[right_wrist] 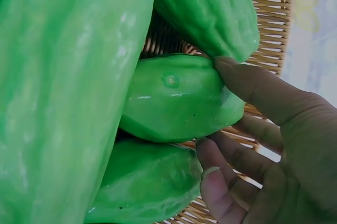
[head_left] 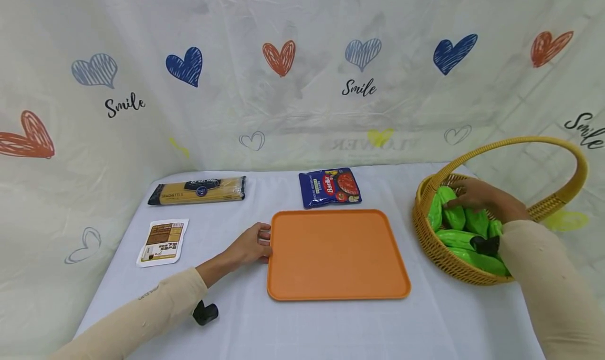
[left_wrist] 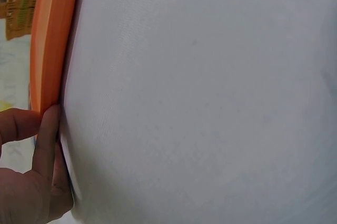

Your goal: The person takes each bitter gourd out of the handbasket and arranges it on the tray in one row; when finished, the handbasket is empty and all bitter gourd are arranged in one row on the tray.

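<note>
At the left edge of an orange tray [head_left: 336, 256], my left hand [head_left: 247, 246] pinches the rim between thumb and fingers; the left wrist view shows the tray's side [left_wrist: 51, 39] there. My right hand [head_left: 483, 198] reaches into a wicker basket [head_left: 431, 250] of several ribbed green gourds. In the right wrist view, the right thumb lies along one side of a green gourd [right_wrist: 176, 100] and the fingertips touch its other side. Another gourd [right_wrist: 145, 184] lies beside the fingers, and a large one [right_wrist: 63, 97] fills the left of that view.
Behind the tray lies a blue sauce pouch [head_left: 330, 187]. A spaghetti pack [head_left: 198, 192] sits at the back left, with a white-edged sachet [head_left: 163, 242] in front of it. The basket's tall handle [head_left: 579, 163] arches over its right side. A printed curtain [head_left: 302, 108] hangs behind the table.
</note>
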`<state>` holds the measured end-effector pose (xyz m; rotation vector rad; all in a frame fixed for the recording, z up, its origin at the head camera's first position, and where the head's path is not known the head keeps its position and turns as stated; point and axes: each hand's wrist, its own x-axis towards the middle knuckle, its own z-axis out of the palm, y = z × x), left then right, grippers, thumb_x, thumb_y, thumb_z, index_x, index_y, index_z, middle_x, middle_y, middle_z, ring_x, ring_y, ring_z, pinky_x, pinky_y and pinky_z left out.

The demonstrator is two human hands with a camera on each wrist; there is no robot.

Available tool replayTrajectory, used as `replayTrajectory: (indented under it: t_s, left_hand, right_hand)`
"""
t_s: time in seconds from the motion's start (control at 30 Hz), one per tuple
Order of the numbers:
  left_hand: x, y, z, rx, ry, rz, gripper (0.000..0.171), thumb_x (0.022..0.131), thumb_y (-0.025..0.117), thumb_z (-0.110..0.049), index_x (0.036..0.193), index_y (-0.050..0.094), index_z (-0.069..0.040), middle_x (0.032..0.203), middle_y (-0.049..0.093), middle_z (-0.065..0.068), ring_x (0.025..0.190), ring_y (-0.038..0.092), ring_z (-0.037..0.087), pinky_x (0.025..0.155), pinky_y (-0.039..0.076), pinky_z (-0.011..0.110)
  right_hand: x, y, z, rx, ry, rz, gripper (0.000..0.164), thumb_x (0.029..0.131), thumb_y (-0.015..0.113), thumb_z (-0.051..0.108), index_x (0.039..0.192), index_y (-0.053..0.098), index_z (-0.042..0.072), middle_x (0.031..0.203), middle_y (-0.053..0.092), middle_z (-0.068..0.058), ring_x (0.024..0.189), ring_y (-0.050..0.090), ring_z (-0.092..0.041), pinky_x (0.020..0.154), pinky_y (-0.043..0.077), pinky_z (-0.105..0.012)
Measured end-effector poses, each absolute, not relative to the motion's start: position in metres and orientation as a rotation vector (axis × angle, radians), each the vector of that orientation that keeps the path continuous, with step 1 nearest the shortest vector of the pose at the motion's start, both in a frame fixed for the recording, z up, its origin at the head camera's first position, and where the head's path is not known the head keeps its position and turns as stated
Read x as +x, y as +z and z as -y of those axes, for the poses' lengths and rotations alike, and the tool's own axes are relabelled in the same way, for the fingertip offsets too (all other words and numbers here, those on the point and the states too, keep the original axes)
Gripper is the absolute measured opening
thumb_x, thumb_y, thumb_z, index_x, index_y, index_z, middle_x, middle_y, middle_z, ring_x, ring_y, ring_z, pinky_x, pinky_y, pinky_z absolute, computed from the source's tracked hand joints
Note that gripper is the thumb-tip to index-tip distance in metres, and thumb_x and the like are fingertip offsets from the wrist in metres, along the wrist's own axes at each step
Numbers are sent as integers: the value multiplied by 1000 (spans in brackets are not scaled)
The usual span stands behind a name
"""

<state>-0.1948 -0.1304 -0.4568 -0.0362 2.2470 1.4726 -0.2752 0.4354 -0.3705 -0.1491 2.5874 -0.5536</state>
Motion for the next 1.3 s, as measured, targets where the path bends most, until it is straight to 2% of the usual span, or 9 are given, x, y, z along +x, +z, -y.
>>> replayTrajectory:
  t_s: [0.2,0.33,0.7,0.93,1.03,1.13,1.3]
  left_hand:
    - [-195,-456,130,-42,1467,-2245,68,82,70,1,145,43,-1,129,55,16,105,62,23,74,64,33]
    - [-194,-455,130,-43,1469,-2242,68,82,69,2,145,43,-1,128,55,16,105,62,23,74,64,33]
    - [-195,-456,131,-30,1474,-2243,69,82,70,2,145,42,-1,127,55,16,105,63,23,74,64,34]
    - [-196,-455,132,-31,1471,-2246,68,83,70,2,145,43,-1,127,55,16,104,63,23,74,64,34]
    - [-197,-455,131,-34,1460,-2250,68,83,70,1,145,43,-1,128,55,16,104,63,23,74,64,34]
    - [-197,-456,131,-43,1461,-2248,68,83,70,2,144,43,-1,128,55,16,104,63,23,74,64,34]
    - [-196,-457,130,-39,1466,-2244,67,83,70,2,144,43,-1,128,55,17,105,63,24,74,64,35]
  right_hand:
    - [-269,-368,-436,-252,-510,-2667,88,95,68,31,145,20,-24,132,41,-52,116,49,-64,79,60,-55]
    - [-267,-365,-436,-285,-466,-2729,86,94,69,32,145,26,-22,128,47,-50,114,52,-63,84,56,-60]
    - [-258,-359,-435,-303,-484,-2770,84,95,67,33,150,25,-15,131,45,-49,119,46,-66,91,48,-70]
    - [-253,-359,-434,-295,-574,-2769,83,97,66,30,150,22,-17,134,41,-50,109,58,-58,80,60,-55]
    - [-252,-359,-434,-286,-599,-2748,82,98,64,31,150,22,-17,136,38,-51,104,62,-54,78,61,-53]
    - [-252,-359,-434,-295,-620,-2730,80,99,63,30,151,22,-15,138,36,-51,107,60,-57,79,61,-54]
    - [-253,-360,-436,-280,-655,-2712,82,100,61,30,152,17,-15,141,31,-51,120,48,-63,81,61,-53]
